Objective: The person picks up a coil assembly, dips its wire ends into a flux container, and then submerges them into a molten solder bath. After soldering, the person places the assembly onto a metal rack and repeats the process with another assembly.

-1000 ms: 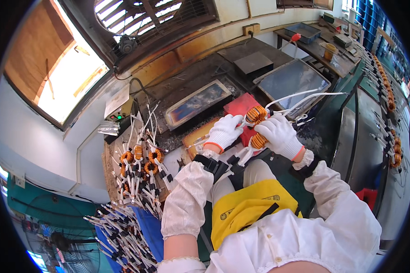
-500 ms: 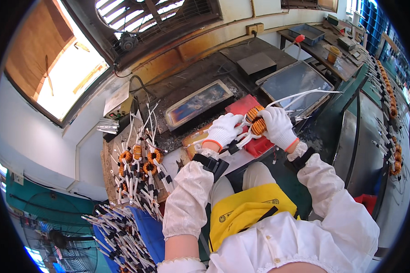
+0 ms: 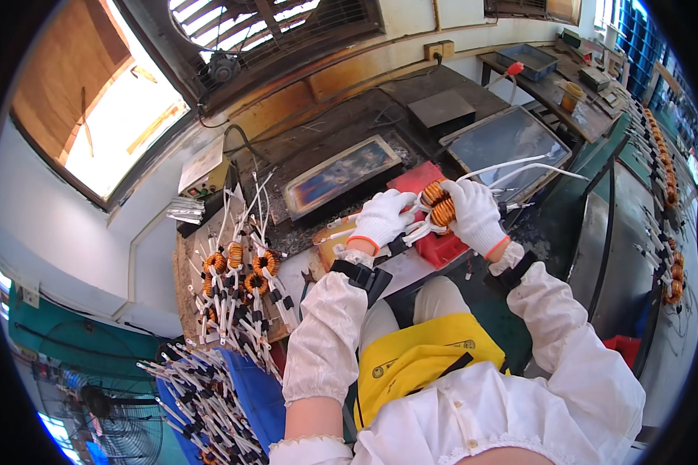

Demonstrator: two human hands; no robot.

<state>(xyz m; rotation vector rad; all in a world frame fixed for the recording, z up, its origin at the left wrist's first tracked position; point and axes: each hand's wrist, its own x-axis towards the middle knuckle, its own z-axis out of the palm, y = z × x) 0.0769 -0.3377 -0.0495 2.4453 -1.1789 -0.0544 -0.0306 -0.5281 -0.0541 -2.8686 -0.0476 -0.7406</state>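
Two copper-wound toroidal coils (image 3: pixel 442 211) with white sleeved leads are held above a red plastic box (image 3: pixel 440 249) at the front of the bench. My right hand (image 3: pixel 477 213), in a white knitted glove, is closed round the right side of the coils. My left hand (image 3: pixel 383 215), gloved alike, is closed on white leads at the coils' left side; its fingertips are partly hidden. Long white leads (image 3: pixel 511 164) stick out to the right past my right hand. Several more coils with leads (image 3: pixel 256 273) are heaped on the bench to my left.
Behind my hands lies a rectangular solder pot (image 3: pixel 339 177) with a shiny metal surface. A framed dark plate (image 3: pixel 511 147) sits to its right. A blue bin (image 3: pixel 260 395) full of white-leaded parts stands at lower left, near a floor fan (image 3: pixel 101 411). Rows of coils (image 3: pixel 666 167) line the right.
The whole view has shifted slightly. Both hands keep their hold on the coils and leads, with hardly any movement.
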